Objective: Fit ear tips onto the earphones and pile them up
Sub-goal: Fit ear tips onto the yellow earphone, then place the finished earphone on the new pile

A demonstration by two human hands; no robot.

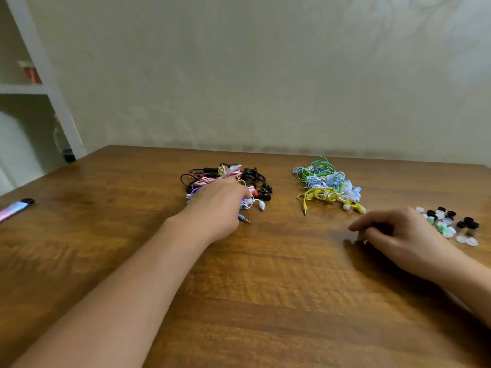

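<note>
Two tangled piles of earphones lie on the wooden table (265,288). The left pile (239,176) is black, pink, red and white; the right pile (326,184) is green, blue and yellow. My left hand (215,205) lies on the near side of the left pile, fingers curled down into the cords, and grips an earphone whose blue jack plug (244,219) sticks out below the palm. My right hand (398,235) rests on the table with loosely curled fingers and holds nothing I can see. Just right of it lies a cluster of loose ear tips (449,221), black, white and green.
A pink and blue pen-like object (16,208) lies near the table's left edge. A white shelf unit (39,75) stands beyond the far left corner. The wall runs right behind the table's far edge.
</note>
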